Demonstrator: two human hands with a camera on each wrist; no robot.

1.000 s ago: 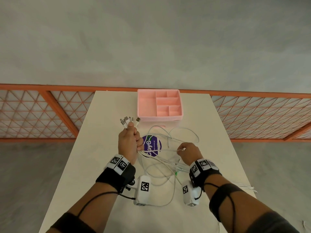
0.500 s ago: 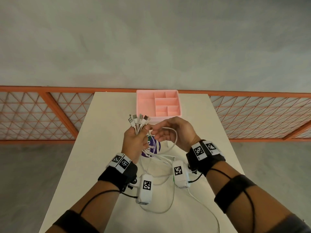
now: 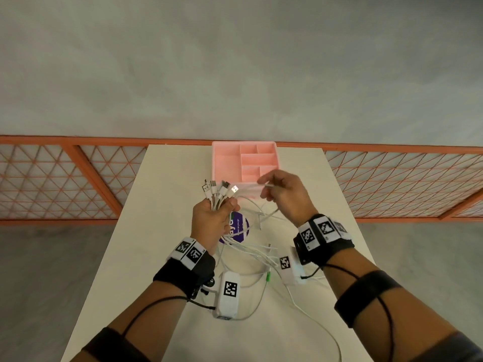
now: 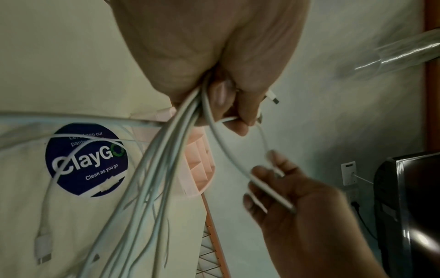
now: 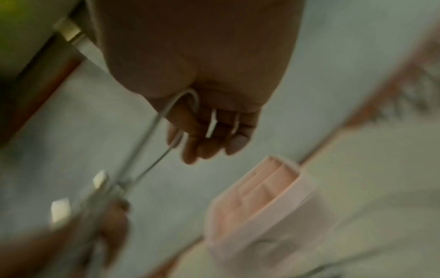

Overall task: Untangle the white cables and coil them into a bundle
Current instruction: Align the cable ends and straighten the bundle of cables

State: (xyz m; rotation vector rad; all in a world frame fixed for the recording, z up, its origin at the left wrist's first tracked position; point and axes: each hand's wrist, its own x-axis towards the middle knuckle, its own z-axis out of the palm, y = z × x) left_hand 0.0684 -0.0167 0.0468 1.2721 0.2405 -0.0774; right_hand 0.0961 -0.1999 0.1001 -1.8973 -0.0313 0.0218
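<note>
Gripping the white cables (image 3: 251, 250) in a closed fist, the left hand (image 3: 210, 222) is raised above the table (image 3: 162, 231), on the near side of the pink organiser tray (image 3: 227, 163). The fingers are curled tight around the bunch. A fan of connector ends (image 3: 218, 189) sticks up out of the fist toward the tray, with 1 USB plug (image 3: 234, 189) catching the light. Below the fist, the strands hang down and spread across the table on the near side of the tray.

The right hand (image 3: 285, 195) is raised beside the left hand, in front of the tray's near right corner. Its thumb and fingers are pinched on a single cable loop (image 4: 238, 163), which runs from the left fist across to the right hand. In the left wrist view the loop passes between the right hand's fingertips (image 4: 273, 156). The right wrist view is blurred; it shows the fingers (image 5: 214, 139) curled with the strand passing through them.

A round blue sticker (image 3: 239, 227) lies on the table, on the near side of the tray and under the left hand, with strands crossing it. More slack lies on the table nearer the person than the sticker, including 1 strand with a green mark (image 3: 267, 277). The tray stands at the far edge of the table, with its compartments open upward.
</note>
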